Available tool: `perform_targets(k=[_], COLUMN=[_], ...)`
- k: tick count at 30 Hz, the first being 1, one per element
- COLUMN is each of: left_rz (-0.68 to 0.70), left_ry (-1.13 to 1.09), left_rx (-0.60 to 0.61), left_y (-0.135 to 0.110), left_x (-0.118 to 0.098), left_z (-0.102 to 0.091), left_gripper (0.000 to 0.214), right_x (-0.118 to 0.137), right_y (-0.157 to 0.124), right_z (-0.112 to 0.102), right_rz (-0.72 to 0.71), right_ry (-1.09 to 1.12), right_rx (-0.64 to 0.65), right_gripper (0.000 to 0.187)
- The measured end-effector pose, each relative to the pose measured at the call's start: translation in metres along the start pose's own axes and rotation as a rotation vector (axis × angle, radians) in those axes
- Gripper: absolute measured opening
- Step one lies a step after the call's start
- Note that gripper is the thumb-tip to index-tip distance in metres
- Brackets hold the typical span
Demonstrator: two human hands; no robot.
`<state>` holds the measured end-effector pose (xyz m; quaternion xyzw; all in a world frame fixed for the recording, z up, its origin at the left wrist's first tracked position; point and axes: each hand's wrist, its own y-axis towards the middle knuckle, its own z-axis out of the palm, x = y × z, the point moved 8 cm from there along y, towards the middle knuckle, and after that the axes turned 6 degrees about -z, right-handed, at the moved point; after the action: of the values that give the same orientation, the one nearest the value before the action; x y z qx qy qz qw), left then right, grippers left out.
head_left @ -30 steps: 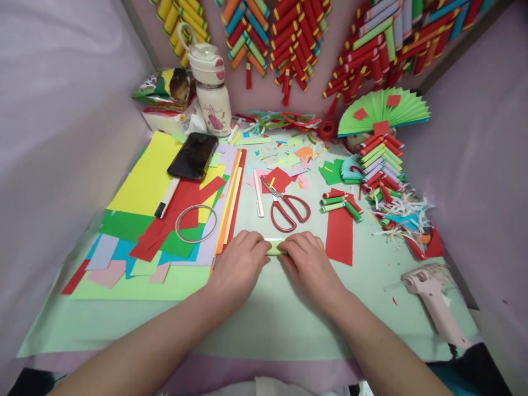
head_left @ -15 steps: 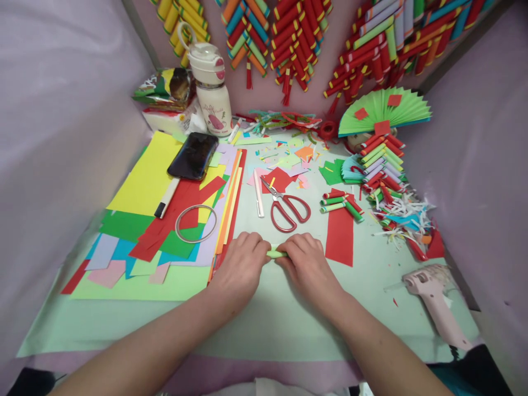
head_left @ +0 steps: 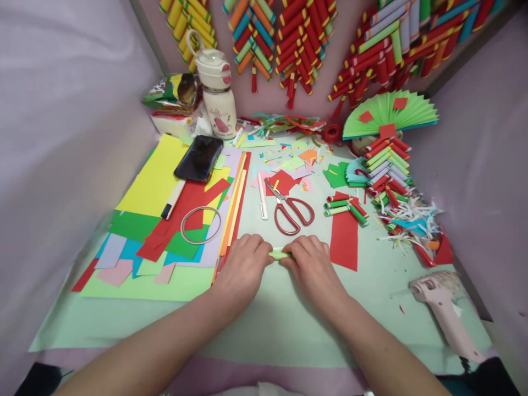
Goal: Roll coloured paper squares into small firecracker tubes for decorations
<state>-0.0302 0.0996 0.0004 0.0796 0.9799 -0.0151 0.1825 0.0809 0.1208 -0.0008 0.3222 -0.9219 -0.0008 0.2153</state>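
One green paper (head_left: 281, 254) is clamped near its ends by the fingers of the left hand (head_left: 246, 263) and right hand (head_left: 312, 264), near the scissors (head_left: 287, 204) on the table (head_left: 284, 324). Less of it lies flat than a second ago; the rolling is judged further along.

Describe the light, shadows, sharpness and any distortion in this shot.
Head view: soft, fairly even light, with a faint shadow beside the right hand; head view: a dim reflection on the dark phone; head view: scissors reasonably crisp, the glue gun nozzle pale and indistinct; head view: forearms apparently stretched toward the bottom corners, suggesting wide-angle distortion.
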Motion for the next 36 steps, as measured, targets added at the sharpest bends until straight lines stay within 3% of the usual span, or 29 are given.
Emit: perform_targets(k=[11, 22, 28, 36], left_rz=[-0.004, 0.000, -0.022, -0.088], left_ry=[0.046, 0.301, 0.371, 0.246], left_rx=[-0.057, -0.063, -0.056, -0.071], left_y=[-0.001, -0.005, 0.001, 0.012], left_x=[-0.004, -0.006, -0.006, 0.004], left_z=[-0.009, -0.004, -0.003, -0.004], left_gripper=[0.019, 0.040, 0.042, 0.047], right_x=[0.003, 0.004, 0.005, 0.001], right_y=[0.001, -0.001, 0.003, 0.013], right_z=[-0.005, -0.016, -0.013, -0.008], right_rz=[-0.038, -0.044, -0.079, -0.057], right_ry=[-0.013, 0.012, 0.029, 0.021], right_rx=[-0.084, -0.168, -0.165, -0.150], right_gripper=[0.014, 0.022, 0.010, 0.012])
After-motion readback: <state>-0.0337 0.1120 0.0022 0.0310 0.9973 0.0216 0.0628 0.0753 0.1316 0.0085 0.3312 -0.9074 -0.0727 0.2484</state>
